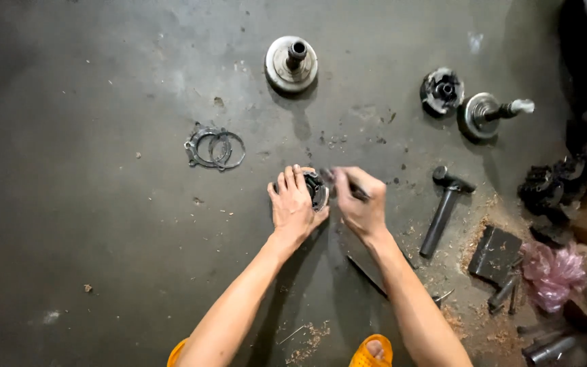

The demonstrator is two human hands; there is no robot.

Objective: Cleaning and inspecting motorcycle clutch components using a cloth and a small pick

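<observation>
My left hand (292,205) is wrapped around a round, dark, greasy metal joint part (317,190) resting on the concrete floor. My right hand (359,201) is just to its right, fingers closed on a thin dark rod-like tool (354,189) whose tip meets the part. The two hands nearly touch. Most of the part is hidden by my left fingers.
Metal snap rings (215,147) lie to the left. A flanged hub with a shaft (291,63) stands at the back. Further right are a dark round cage part (441,90), another shafted hub (485,113), a hammer (444,207), a dark block (495,255), pink plastic (553,268) and greasy parts (552,187).
</observation>
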